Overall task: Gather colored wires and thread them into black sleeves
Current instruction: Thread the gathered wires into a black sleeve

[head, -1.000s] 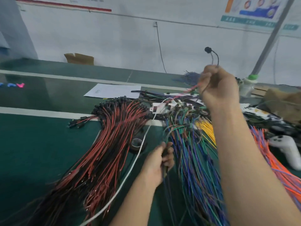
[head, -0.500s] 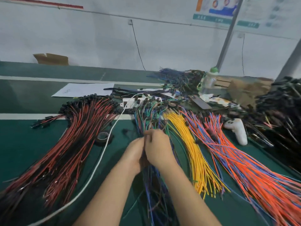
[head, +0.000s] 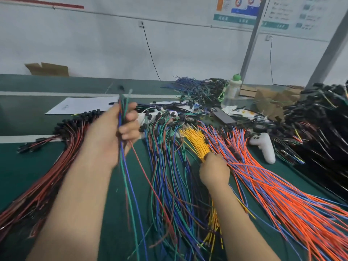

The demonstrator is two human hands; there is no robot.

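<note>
Colored wires (head: 169,166): are lying fanned across the green counter (head: 26,166) in separate bundles, running from far to near around both forearms.
Counter: is carrying everything, with white stripes crossing it on the left.
Black pile (head: 320,132): is heaping up at the far right, with thin colored strands showing through it.
Orange and blue bundle (head: 282,200): is spreading toward the near right, just right of the right hand (head: 214,170).
Red and black bundle (head: 56,166): is sweeping along the left side, with black end pieces clustering at its far end.
Mixed bundle (head: 165,140): is lying in the middle in blue, green and red, between the two hands.
Yellow wires (head: 195,140): are lying between the mixed bundle and the orange and blue bundle, their near ends passing under the right forearm.
Left hand (head: 113,132): is gripping the held strands (head: 122,104), raised above the counter at centre left, fingers curling round them.
Held strands: are standing upright in blue, green and red, with blurred tips sticking out beyond the hand and tails hanging toward the near edge.
Right hand: is sitting low on the yellow wires, fingertips pinching into them.
Paper sheet (head: 82,106): is lying flat at the far left.
White controller (head: 263,146): is lying right of the orange and blue bundle.
Bottle (head: 232,91): is standing upright, far right of centre, wearing a green cap.
</note>
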